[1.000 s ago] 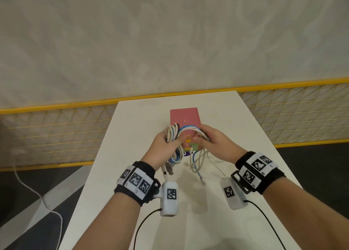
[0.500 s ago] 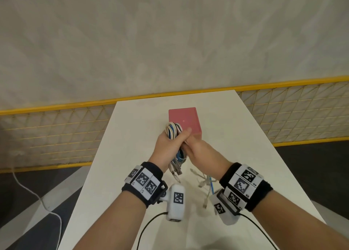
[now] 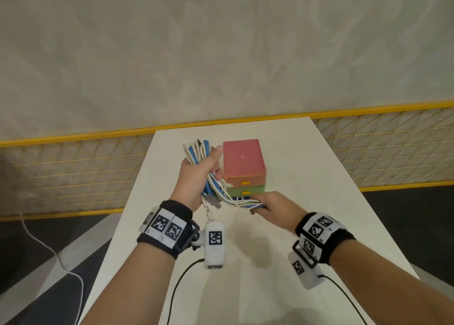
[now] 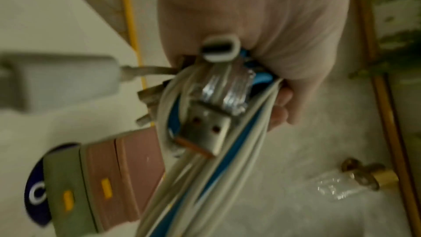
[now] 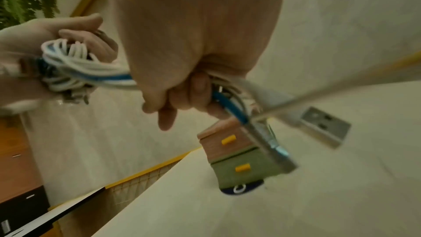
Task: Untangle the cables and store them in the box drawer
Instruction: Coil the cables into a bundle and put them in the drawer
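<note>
A bundle of white and blue cables (image 3: 196, 152) is gripped in my left hand (image 3: 199, 174), raised just left of the drawer box (image 3: 243, 160). The box has a pink top drawer (image 3: 245, 182) and a green drawer (image 3: 245, 191), both closed, each with a yellow handle. USB plugs (image 4: 205, 129) hang below my left fist. My right hand (image 3: 270, 205) holds the cables' loose ends in front of the box, and strands (image 3: 231, 199) stretch between the two hands. In the right wrist view a USB plug (image 5: 323, 125) and a blue cable (image 5: 230, 105) stick out past my right fingers.
The box stands on a white table (image 3: 307, 177) atop a dark blue round sticker (image 5: 241, 187). A yellow mesh fence (image 3: 73, 167) runs behind the table below a pale wall. A white cord (image 3: 49, 248) lies on the dark floor at left.
My hands have drawn apart. The left hand rose and moved left with the coiled bundle, while the right hand slid down and right along the cable ends, uncovering the box's drawer fronts.
</note>
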Demonstrator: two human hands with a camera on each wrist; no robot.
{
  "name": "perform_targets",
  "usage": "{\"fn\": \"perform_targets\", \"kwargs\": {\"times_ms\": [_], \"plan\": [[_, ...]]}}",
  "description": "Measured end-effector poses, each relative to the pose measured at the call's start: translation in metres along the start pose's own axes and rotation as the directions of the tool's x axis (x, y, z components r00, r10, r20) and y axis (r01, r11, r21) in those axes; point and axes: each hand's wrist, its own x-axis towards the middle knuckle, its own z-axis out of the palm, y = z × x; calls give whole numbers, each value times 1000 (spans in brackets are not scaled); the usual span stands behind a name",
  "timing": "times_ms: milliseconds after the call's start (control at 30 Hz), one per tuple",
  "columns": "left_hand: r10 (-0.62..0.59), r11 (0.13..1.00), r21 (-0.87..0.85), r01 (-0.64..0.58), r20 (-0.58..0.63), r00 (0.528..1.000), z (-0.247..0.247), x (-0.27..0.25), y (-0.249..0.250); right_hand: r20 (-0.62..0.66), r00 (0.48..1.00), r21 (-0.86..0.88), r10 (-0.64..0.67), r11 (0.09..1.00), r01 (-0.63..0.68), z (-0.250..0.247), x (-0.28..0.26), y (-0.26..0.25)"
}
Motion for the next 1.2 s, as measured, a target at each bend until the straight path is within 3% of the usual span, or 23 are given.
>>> {"fn": "perform_targets", "kwargs": {"times_ms": [100,200,367,467,667,867,933,1033,1100,1167,1200], "plan": [[-38,951,309,-12,154,987,-1,-4,-5,-1,1000,-190,-14,982,13,-10,14,-5],[-100,862,506,-30,227,969,4,-7,-11,-55,995,-200,-78,978,65,-15,22,-18],[-146,793,608,-37,248,958,7,-9,-28,-68,995,-170,-66,984,54,-20,29,-31],[-220,764,645,-8,272,937,3,-9,-34,-62,998,8,-7,1000,8,-25,28,-33],[-219,835,548,46,256,941,10,-18,-45,10,1000,226,26,974,-27,-44,17,-41],[-105,910,415,23,176,979,21,-18,-46,92,992,367,-85,929,46,-61,4,-47],[-101,929,370,29,176,979,21,-17,-43,-2,997,295,-80,952,77,-64,2,-43],[-108,939,341,41,182,977,19,-15,-40,-68,990,-9,-126,992,126,-61,-4,-31],[-94,942,334,39,151,984,17,-13,-42,-116,987,-191,-110,978,87,-54,-8,-19],[-76,948,316,38,109,991,17,-13,-43,-209,973,-216,-99,975,52,-48,-12,-10],[-69,953,302,38,95,993,18,-13,-43,-236,968,-137,-81,989,50,-43,-12,-7]]}}
